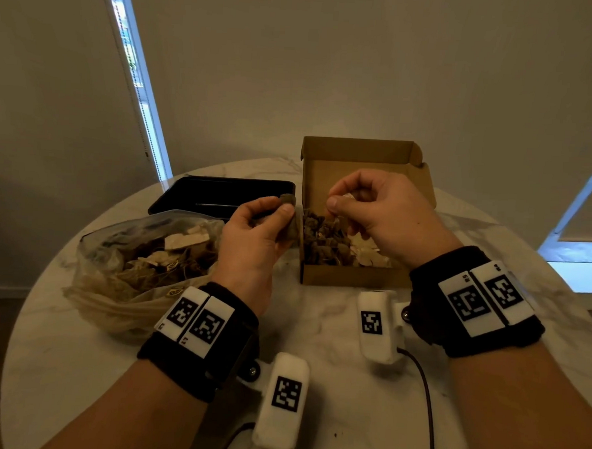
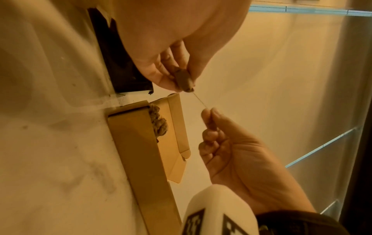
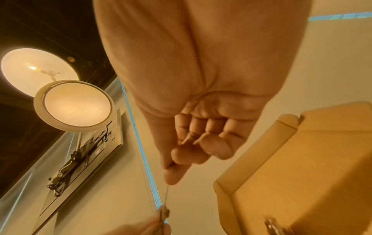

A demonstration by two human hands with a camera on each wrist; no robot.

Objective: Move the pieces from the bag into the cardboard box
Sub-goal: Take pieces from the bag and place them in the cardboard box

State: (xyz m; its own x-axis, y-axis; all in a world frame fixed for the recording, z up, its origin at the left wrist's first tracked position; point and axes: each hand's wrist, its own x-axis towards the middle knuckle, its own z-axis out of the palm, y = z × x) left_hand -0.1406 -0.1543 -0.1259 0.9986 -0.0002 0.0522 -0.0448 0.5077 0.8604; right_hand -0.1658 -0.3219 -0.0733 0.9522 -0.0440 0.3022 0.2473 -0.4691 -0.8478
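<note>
On the round table stands the open cardboard box [image 1: 353,276], part filled with brown and pale pieces [image 1: 324,243]. To its left lies the clear plastic bag [image 1: 113,283], open, with several more pieces inside. My left hand [image 1: 285,205] pinches a brown piece [image 2: 183,81] just left of the box's near left corner. A thin string [image 2: 199,100] runs taut from that piece to my right hand [image 1: 335,199], which pinches its end between thumb and forefinger above the box. In the right wrist view the string [image 3: 166,197] hangs down from the pinch.
A black tray [image 1: 220,193] lies behind the bag, touching the box's left side. The box's lid [image 1: 356,150] stands up at the back. Cables from the wrist cameras trail over the marble table [image 1: 316,328] near me.
</note>
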